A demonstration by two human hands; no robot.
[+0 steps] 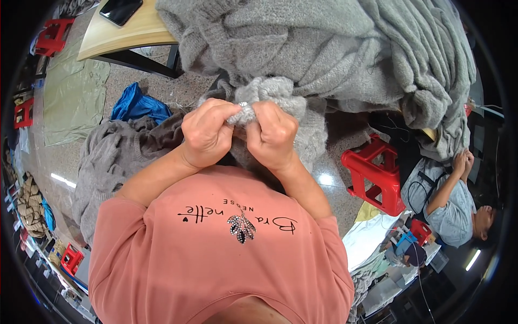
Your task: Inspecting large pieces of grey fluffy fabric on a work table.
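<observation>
Grey knit garment [277, 90]: knitwear heap [313, 43] beyond, red stool [372, 175] rightward; fuzzy, bunched; left hand [208, 132], right hand [272, 134] fingers pinching it.

A black phone [121, 11] lies on the light wood bench [127, 36]. A big gray knit pile [318, 48] sits right of the phone. On the speckled floor [189, 86], a green sheet [75, 97] lies left of the phone, a red stool [372, 168] right.

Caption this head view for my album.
Left hand and right hand pinch a gray knit, with a knit pile ahead and a red stool to the right.
</observation>
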